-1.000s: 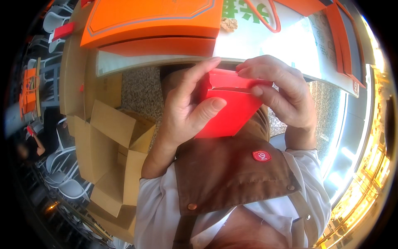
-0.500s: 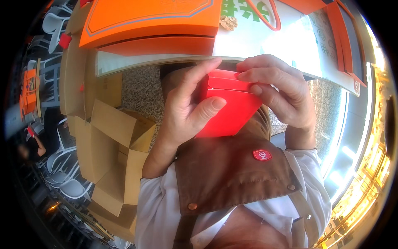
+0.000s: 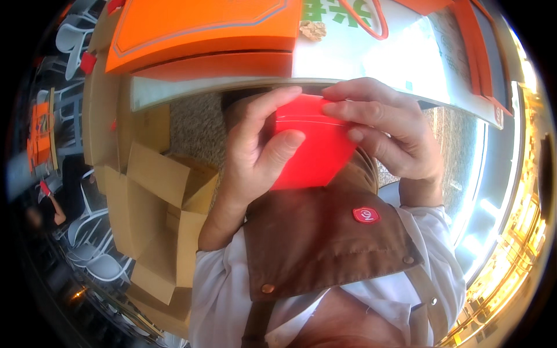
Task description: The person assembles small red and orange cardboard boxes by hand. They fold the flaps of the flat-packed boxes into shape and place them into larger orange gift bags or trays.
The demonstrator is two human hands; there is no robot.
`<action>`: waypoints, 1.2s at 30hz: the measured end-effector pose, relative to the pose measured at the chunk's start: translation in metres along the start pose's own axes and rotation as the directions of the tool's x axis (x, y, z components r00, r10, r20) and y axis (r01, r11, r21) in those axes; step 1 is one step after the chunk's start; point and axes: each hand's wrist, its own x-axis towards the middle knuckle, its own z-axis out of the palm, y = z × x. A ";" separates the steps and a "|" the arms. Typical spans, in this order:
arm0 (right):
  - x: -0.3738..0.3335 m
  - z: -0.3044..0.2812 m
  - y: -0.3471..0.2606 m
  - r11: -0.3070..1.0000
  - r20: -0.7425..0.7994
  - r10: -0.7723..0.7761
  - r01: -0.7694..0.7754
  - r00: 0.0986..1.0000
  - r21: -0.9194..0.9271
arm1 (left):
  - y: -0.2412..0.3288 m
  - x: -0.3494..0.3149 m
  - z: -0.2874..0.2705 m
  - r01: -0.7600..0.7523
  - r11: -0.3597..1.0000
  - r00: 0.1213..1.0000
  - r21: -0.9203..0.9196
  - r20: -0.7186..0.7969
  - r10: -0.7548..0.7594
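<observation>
Head view: we have both hands on one red box [image 3: 316,156], held over the lap just short of the near edge of the white table [image 3: 325,61]. Left hand [image 3: 255,145] grips the box's left side — thumb on the near face, index finger up at the top left corner. Right hand [image 3: 394,127] is bent over the top right edge, fingertips on the top, thumb near the front edge. Both grips are narrow, only the box between them. We see a thin pale line across the box just below its top; can't tell if it's a seam or a gap.

On the table we have a large orange box [image 3: 203,40] at left, crumpled brown paper [image 3: 313,31] beside it, and an orange loop handle [image 3: 380,29] further right. A cardboard carton [image 3: 154,220], flaps spread, sits left of the left forearm.
</observation>
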 end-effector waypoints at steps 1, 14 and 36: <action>0.000 0.000 -0.001 0.999 0.012 -0.003 0.003 1.000 -0.039 | -0.002 -0.002 -0.001 -0.017 1.000 1.000 -0.009 -0.014 0.017; -0.023 0.042 0.013 0.970 -0.336 0.057 0.028 0.940 0.242 | -0.001 -0.008 -0.004 -0.020 0.995 0.998 -0.100 -0.062 0.014; -0.025 0.062 0.028 0.988 -0.373 0.134 -0.094 0.918 0.123 | -0.012 -0.019 0.000 0.055 0.986 0.996 -0.156 -0.066 -0.066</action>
